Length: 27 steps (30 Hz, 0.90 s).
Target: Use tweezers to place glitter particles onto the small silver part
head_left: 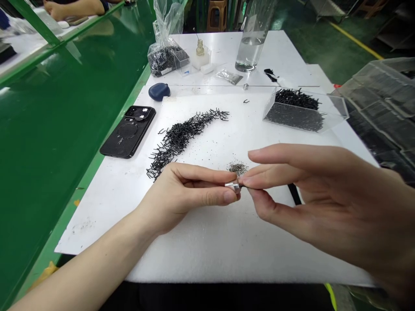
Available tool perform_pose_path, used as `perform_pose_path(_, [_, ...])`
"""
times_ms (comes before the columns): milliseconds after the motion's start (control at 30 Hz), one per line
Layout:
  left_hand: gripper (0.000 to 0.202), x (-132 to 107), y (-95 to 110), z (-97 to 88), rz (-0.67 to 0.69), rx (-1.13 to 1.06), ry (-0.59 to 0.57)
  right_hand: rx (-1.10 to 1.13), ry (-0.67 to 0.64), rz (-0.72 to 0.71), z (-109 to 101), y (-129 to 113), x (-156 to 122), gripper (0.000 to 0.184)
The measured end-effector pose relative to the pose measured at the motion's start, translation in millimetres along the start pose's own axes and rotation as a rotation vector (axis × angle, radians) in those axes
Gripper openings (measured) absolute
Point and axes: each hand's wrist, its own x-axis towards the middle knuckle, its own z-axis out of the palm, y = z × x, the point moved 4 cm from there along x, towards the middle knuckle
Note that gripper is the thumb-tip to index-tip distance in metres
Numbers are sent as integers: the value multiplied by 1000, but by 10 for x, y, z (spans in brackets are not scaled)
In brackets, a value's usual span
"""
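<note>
Between the thumb and fingers of my left hand (pixel 181 194) is a small silvery metal fitting (pixel 234 186). My right hand (pixel 311 198) pinches a small black piece (pixel 243 186) against the fitting's right end; most of that piece is hidden by the fingertips. The two hands meet over the white work surface. Just behind the fingertips lies a little heap of tiny brassy bits (pixel 238 168). Farther left spreads a long pile of small black forked pieces (pixel 181 136).
A black phone (pixel 129 131) and a dark blue case (pixel 159 91) lie at left. Behind stand a bag of black pieces (pixel 162 58), a small bottle (pixel 200 48) and a clear water container (pixel 250 52). A clear tray (pixel 337 108) of black pieces sits at right. A green conveyor (pixel 71 116) runs alongside.
</note>
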Motion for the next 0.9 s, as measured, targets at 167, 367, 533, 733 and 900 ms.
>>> perform_pose_path(167, [26,8,-15,-14,34,-3,-29,-123,47,-47,4,-30,-10,56])
perform_pose_path(367, [21,8,-16,-15,40,3,-12,-57,31,-42,3,-16,13,43])
perform_pose_path(533, [19,11,-19,-2,45,3,-17,162,-11,-6,15,35,29,43])
perform_pose_path(733, [19,-9,-22,13,35,-11,-28,214,-41,-15,38,51,42,39])
perform_pose_path(900, [18,-14,-20,14,18,-26,-34,276,-54,21,43,84,21,36])
